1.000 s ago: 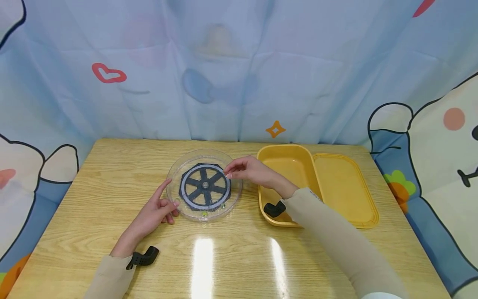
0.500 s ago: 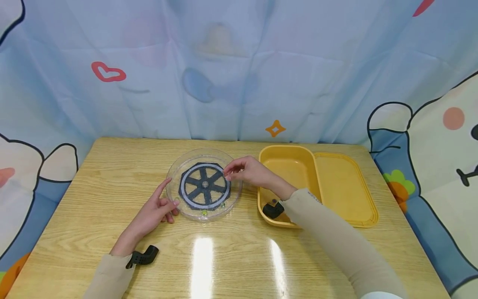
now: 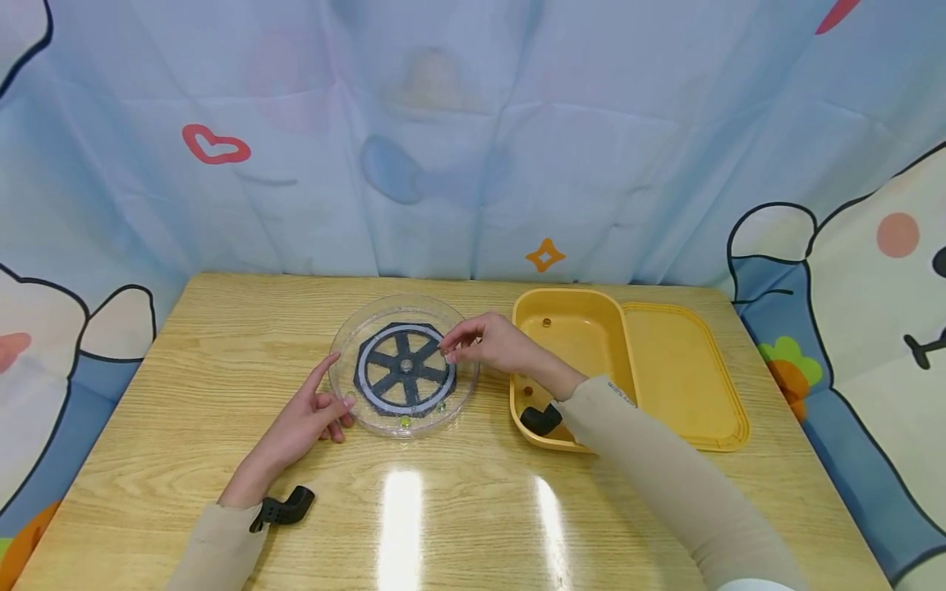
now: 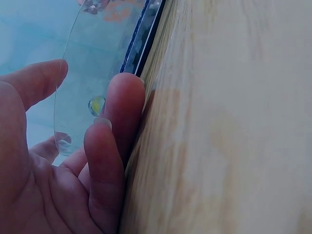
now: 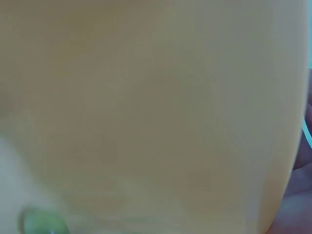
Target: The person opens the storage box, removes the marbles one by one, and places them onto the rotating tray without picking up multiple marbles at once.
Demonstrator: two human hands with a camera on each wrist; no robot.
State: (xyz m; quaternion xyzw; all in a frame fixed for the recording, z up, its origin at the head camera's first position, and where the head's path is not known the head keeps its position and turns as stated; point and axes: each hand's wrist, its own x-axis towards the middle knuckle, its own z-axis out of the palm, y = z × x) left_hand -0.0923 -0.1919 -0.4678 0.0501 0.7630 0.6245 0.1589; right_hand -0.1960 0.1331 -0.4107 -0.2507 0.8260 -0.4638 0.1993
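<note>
A clear round turntable (image 3: 467,392) with a dark spoked base stands left of centre on the table. My left hand (image 3: 299,423) grips its left rim between thumb and fingers. Glass marbles lie inside, among them a green one (image 3: 405,421) by the front rim and a clear yellow-cored one (image 4: 96,105) beside my left fingers. Over the turntable's right side, my right hand (image 3: 498,343) pinches a small marble, mostly hidden by the fingertips. Amber marbles, one at the back (image 3: 546,322) and one nearer (image 3: 528,391), sit in the yellow box (image 3: 626,353), under my right forearm.
Against the box's right side lies a flat yellow lid (image 3: 683,377). A printed curtain (image 3: 473,164) hangs behind the wooden table (image 3: 473,509). In the right wrist view, the box wall fills most of the picture, with a blurred green marble (image 5: 45,222) low left.
Amber marbles have come into sight in the box, apparently rolling. The box has shifted very slightly right. My right fingertips have moved a little left and down; my left hand stays put.
</note>
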